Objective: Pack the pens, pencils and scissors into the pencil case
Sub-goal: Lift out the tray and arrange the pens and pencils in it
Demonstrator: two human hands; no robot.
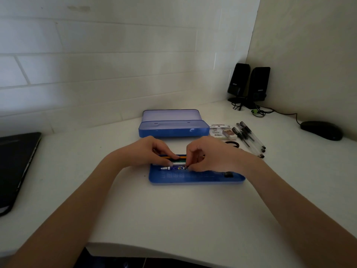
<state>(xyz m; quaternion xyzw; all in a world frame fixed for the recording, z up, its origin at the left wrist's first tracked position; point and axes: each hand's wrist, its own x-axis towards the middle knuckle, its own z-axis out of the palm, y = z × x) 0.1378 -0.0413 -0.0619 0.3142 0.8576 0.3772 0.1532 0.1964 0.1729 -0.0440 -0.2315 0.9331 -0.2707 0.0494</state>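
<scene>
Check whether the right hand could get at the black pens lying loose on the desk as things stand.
Probably yes. The black pens lie in the open just right of the right hand, nothing lying over them. That hand is busy, though, pinching a patterned pen in the blue tray.

I see a white table (173, 213) against a tiled wall (96, 55). Two black speakers (249, 85) stand in the far right corner, a black mouse (321, 130) near them, and a dark laptop (17, 167) lies at the left edge.
</scene>
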